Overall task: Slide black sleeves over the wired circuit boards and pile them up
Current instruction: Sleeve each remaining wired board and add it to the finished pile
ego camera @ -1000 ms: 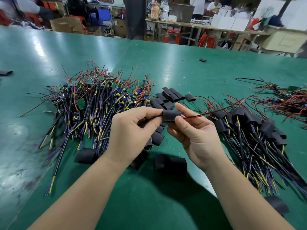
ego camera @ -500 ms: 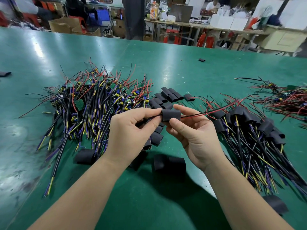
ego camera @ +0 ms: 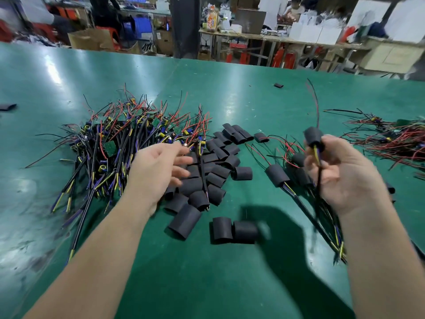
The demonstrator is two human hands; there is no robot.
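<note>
My right hand (ego camera: 345,176) pinches a sleeved board (ego camera: 313,136) by sleeve and cable above the green table (ego camera: 230,284); blur smears its outline, and the board inside the sleeve is hidden. My left hand (ego camera: 156,173) hangs empty, fingers relaxed and spread, over the loose black sleeves (ego camera: 220,171), covering several. The finished pile (ego camera: 277,174) lies partly behind my right hand; the bare wired boards (ego camera: 110,147) lie at left.

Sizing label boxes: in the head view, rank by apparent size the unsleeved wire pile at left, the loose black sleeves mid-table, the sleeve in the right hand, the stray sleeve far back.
1. unsleeved wire pile
2. loose black sleeves
3. held sleeve
4. stray sleeve; farthest away, so real size unsure.
</note>
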